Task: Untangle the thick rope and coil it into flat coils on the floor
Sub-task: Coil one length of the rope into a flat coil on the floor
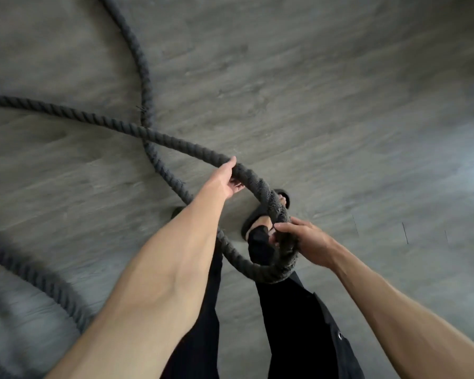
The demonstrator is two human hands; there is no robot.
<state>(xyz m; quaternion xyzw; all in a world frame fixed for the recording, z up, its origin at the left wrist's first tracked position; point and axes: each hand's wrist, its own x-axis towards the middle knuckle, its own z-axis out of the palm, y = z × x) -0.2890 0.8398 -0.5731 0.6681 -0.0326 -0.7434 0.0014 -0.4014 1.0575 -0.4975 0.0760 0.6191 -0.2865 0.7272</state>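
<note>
at far left the thick dark grey twisted rope (66,112) trails over the grey plank floor (340,91), crossing itself, long axis running right into a raised loop. left hand (225,179) curls round the upper strand; right hand (309,242), nearer the body, clamps the loop's frayed bend. slack lies left of both.

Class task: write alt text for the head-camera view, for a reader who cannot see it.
Seen from above, a person's left hand and right hand grip a raised loop of thick dark rope. The rest of it crosses itself on the grey floor ahead.
</note>
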